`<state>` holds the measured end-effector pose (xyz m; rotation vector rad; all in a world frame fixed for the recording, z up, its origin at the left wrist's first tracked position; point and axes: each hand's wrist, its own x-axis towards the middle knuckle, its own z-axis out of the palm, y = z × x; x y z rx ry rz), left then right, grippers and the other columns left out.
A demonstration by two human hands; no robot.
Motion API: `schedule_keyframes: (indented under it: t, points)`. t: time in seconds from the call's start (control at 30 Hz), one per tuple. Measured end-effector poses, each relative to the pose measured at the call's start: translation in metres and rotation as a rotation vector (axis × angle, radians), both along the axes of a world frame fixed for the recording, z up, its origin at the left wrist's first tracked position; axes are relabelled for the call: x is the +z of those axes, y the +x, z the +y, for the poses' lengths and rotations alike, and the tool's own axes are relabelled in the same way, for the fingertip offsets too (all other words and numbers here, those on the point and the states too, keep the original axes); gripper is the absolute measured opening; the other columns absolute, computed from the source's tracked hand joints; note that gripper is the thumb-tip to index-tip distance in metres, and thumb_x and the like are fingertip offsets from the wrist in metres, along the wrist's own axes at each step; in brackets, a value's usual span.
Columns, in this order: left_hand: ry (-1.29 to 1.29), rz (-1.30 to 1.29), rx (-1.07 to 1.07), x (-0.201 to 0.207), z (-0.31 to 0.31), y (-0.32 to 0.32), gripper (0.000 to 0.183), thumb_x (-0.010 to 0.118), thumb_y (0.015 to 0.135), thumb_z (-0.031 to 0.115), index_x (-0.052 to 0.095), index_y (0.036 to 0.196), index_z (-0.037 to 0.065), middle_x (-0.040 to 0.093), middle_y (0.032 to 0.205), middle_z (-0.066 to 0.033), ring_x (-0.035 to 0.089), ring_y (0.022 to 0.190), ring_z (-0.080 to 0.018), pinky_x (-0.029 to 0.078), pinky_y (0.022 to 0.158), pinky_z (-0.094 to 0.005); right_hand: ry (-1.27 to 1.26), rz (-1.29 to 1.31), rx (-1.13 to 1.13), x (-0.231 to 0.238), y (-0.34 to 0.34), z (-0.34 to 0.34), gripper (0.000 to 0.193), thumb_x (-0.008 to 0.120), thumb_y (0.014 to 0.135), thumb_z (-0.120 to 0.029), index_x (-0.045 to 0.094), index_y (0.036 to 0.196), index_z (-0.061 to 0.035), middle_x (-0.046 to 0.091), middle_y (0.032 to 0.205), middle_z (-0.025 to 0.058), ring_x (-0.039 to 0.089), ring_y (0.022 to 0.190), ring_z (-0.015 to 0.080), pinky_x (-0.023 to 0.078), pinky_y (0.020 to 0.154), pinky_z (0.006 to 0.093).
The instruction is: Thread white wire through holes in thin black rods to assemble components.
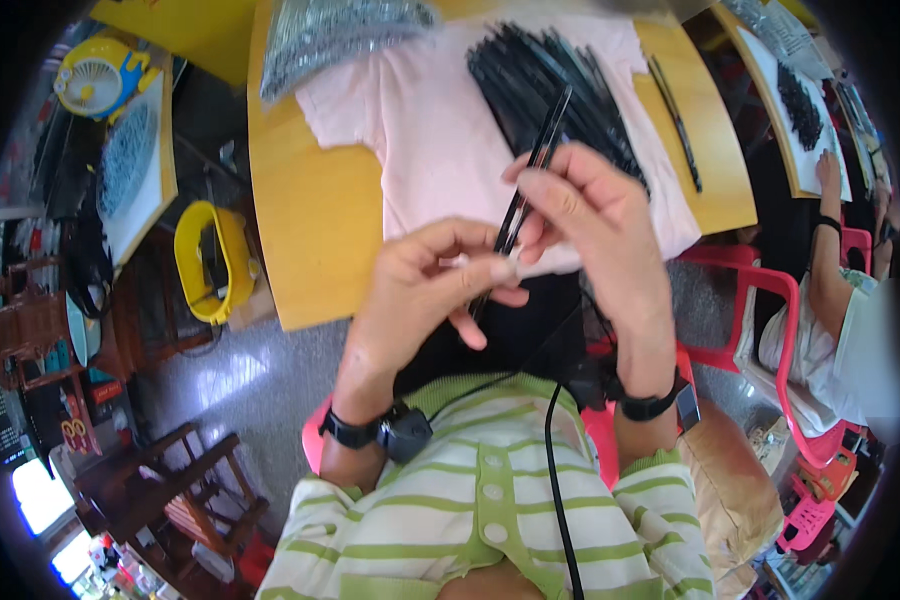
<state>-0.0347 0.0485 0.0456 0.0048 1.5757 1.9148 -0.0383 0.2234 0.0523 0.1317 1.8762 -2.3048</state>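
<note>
Between my hands is a long, thin, glossy black strip, tilted with its upper end pointing away and to the right. My left hand pinches its lower part between thumb and fingers. Higher up, my right hand grips it with thumb and bent fingers. What kind of thing the strip is, I cannot make out. Beyond my right hand, a heap of similar black strips lies on a pale pink T-shirt spread over the table.
The yellow wooden table bears a clear plastic bag and a separate black strip. A yellow bucket stands to the left. At right, a person's arm reaches to another table, near a red chair.
</note>
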Motion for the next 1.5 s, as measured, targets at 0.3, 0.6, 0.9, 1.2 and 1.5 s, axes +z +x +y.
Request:
schedule_keyframes:
  t: [0.3, 0.6, 0.9, 1.2, 1.5]
  points:
    - [0.049, 0.192, -0.064, -0.009, 0.000, -0.009, 0.026, 0.054, 0.090, 0.024, 0.061, 0.096, -0.001, 0.067, 0.079, -0.0096, 0.064, 0.065, -0.0114, 0.049, 0.054, -0.0200, 0.008, -0.064, 0.136, 0.007, -0.013, 0.009, 0.019, 0.062, 0.086, -0.020, 0.060, 0.084, -0.0007, 0.057, 0.064, 0.0029, 0.057, 0.051, 0.0079, 0.046, 0.049, 0.0173]
    - [0.154, 0.122, 0.045, -0.009, -0.003, -0.009, 0.019, 0.062, 0.085, 0.019, 0.060, 0.090, 0.001, 0.067, 0.079, -0.0103, 0.062, 0.062, -0.0107, 0.051, 0.057, -0.0207, 0.182, 0.036, -0.058, 0.005, 0.002, -0.002, 0.026, 0.053, 0.091, -0.024, 0.061, 0.093, 0.0007, 0.060, 0.076, 0.0027, 0.053, 0.063, 0.0056, 0.043, 0.051, 0.0184]
    - [0.183, 0.181, 0.223, -0.005, -0.013, -0.017, 0.017, 0.062, 0.085, 0.019, 0.060, 0.089, 0.002, 0.067, 0.080, -0.0106, 0.061, 0.062, -0.0099, 0.050, 0.056, -0.0198, 0.215, -0.108, 0.238, 0.005, 0.037, -0.017, 0.018, 0.055, 0.091, -0.020, 0.060, 0.087, -0.0031, 0.054, 0.066, -0.0026, 0.050, 0.055, 0.0025, 0.041, 0.047, 0.0159]
    - [0.221, 0.170, 0.290, -0.005, -0.005, -0.023, 0.012, 0.061, 0.085, 0.012, 0.057, 0.086, 0.001, 0.066, 0.080, -0.0115, 0.064, 0.070, -0.0142, 0.054, 0.061, -0.0247, 0.564, 0.237, 0.091, 0.013, 0.028, -0.020, 0.016, 0.067, 0.080, -0.010, 0.057, 0.086, 0.0009, 0.054, 0.065, 0.0064, 0.052, 0.053, 0.0109, 0.043, 0.049, 0.0270]
    - [0.208, 0.237, 0.411, 0.010, 0.027, -0.048, 0.009, 0.058, 0.085, 0.005, 0.056, 0.086, -0.003, 0.065, 0.082, -0.0154, 0.064, 0.073, -0.0176, 0.055, 0.063, -0.0289, 0.974, 0.478, -0.058, 0.027, -0.004, -0.008, 0.015, 0.066, 0.077, -0.007, 0.054, 0.083, -0.0019, 0.056, 0.072, 0.0120, 0.058, 0.057, 0.0257, 0.045, 0.049, 0.0337]
